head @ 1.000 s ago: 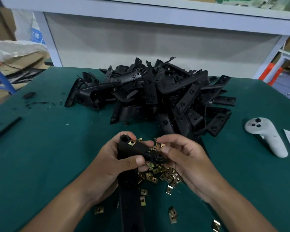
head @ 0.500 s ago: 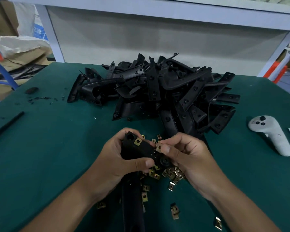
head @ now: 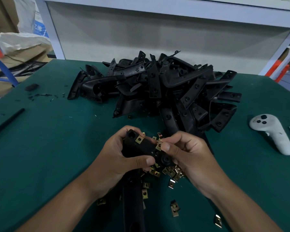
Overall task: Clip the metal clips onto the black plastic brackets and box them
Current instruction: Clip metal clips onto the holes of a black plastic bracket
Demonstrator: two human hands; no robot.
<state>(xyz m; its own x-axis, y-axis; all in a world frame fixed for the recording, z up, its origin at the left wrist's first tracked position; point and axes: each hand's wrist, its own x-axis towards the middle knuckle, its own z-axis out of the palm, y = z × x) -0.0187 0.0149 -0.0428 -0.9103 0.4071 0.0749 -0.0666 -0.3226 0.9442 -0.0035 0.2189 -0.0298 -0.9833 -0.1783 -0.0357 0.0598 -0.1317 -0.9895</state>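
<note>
Holding one bracket (head: 141, 146) bearing two clips, left hand (head: 117, 158), right hand (head: 189, 153).

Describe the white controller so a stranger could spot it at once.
Start from the big heap of black brackets on the green table. Look right of it, near the table's edge: the white controller lies alone there, the only pale, curved, buttoned object.

Both forearms enter from bottom edge, converging at center frame. Left hand (head: 117, 158) curled in a wrap grip, thumb across the front, knuckles twd upper left. Right hand (head: 189, 154) just beside it, thumb & index fingertips (head: 165, 146) pinched together, other fingers curled under
</note>
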